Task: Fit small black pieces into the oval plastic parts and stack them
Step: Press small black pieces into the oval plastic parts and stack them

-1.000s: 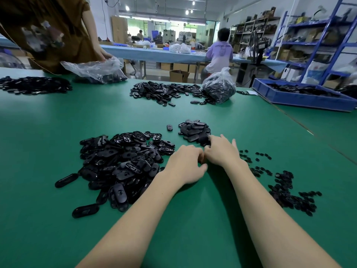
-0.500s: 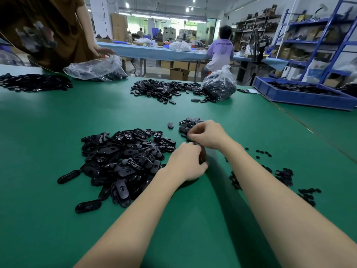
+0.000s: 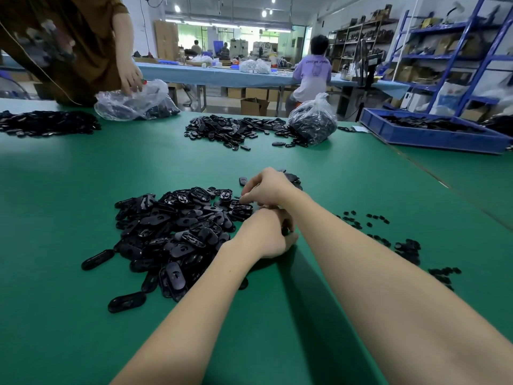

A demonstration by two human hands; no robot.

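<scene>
Bags and blue tray full of black parts

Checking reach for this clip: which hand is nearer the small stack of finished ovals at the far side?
Right. The right hand sits just in front of the finished stack, partly covering it; the left hand is nearer the person.

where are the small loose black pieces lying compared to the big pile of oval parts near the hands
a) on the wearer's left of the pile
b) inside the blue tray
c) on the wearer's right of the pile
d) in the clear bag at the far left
c: the small black pieces lie scattered on the green table beyond the right forearm, while the pile of oval parts sits left of both hands.
</scene>
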